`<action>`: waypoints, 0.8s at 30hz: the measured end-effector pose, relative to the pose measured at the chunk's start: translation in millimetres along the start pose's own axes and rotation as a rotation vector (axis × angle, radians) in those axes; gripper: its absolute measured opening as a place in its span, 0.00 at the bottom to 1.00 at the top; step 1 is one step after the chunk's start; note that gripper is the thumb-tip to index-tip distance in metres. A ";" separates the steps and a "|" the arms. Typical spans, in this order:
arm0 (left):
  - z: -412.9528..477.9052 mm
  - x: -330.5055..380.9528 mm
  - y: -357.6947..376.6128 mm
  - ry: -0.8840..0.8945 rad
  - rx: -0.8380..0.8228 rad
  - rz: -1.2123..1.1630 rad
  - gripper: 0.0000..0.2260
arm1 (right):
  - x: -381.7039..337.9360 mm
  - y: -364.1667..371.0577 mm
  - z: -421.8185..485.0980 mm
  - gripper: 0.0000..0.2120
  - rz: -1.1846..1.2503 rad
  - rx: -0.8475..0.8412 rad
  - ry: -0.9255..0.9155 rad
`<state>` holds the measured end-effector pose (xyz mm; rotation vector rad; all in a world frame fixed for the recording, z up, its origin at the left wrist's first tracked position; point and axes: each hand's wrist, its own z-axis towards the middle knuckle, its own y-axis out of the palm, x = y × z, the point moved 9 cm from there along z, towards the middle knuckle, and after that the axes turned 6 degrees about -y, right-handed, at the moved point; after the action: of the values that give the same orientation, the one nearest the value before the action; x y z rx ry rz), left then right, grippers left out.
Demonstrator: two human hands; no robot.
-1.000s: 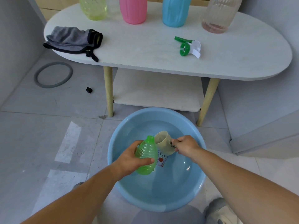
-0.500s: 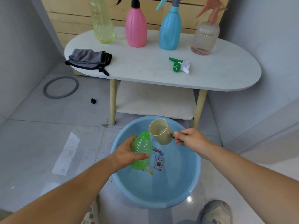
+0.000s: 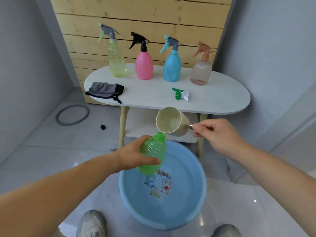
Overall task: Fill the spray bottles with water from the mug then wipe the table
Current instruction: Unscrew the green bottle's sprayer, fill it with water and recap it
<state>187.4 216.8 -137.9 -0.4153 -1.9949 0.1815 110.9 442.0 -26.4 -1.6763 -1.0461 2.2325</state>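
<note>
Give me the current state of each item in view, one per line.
green bottle: uncapped, tilted, held in left hand over the basin.
mug: tipped sideways at the bottle's mouth, held by right hand.
green spray head: off, lying on the table.
four other spray bottles: upright, capped.
grey cloth: bunched, unused.
blue basin: on floor, holds water.
</note>
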 end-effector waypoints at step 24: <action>-11.4 12.8 12.3 0.064 0.008 -0.264 0.25 | -45.7 -20.6 0.7 0.10 -0.064 0.144 -0.277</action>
<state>195.1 232.3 -125.8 -0.1479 -1.9637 0.0106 121.1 433.6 22.0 -1.2856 -0.9506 2.4812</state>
